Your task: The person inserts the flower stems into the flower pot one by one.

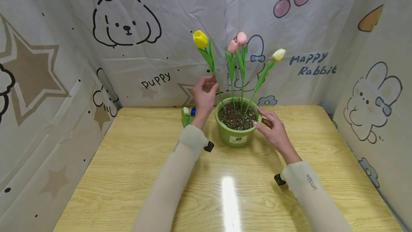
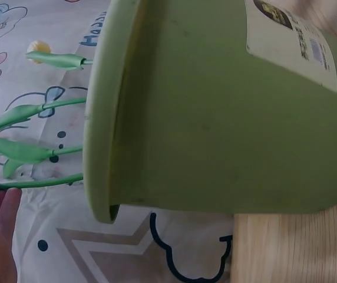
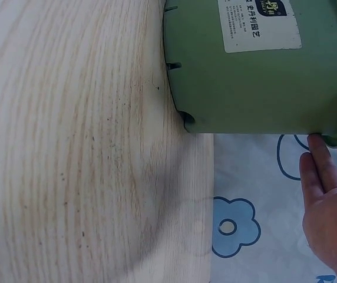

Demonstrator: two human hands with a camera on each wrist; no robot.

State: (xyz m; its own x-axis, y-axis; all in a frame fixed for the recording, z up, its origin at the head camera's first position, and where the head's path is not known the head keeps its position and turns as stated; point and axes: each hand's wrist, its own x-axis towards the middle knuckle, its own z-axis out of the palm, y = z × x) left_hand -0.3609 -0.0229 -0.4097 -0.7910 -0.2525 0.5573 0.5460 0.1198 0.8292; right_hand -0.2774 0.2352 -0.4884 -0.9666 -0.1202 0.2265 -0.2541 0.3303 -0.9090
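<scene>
In the head view, I see the left hand (image 1: 205,95) with a narrow grip, thumb and fingertips pinching the stem of the yellow tulip (image 1: 200,39). The tulip stands in soil (image 1: 233,120) at the left side of the green pot (image 1: 225,135); its long axis rises and leans left, bloom above the grip, the left hand nearer than the right. The bloom is bright yellow and cupped, with long green leaves below. The right hand (image 1: 276,133) holds the pot's right rim. The left wrist view shows the pinched stem, thin and green. In the right wrist view, fingers touch the pot beside its rim; the thumb is hidden.
</scene>
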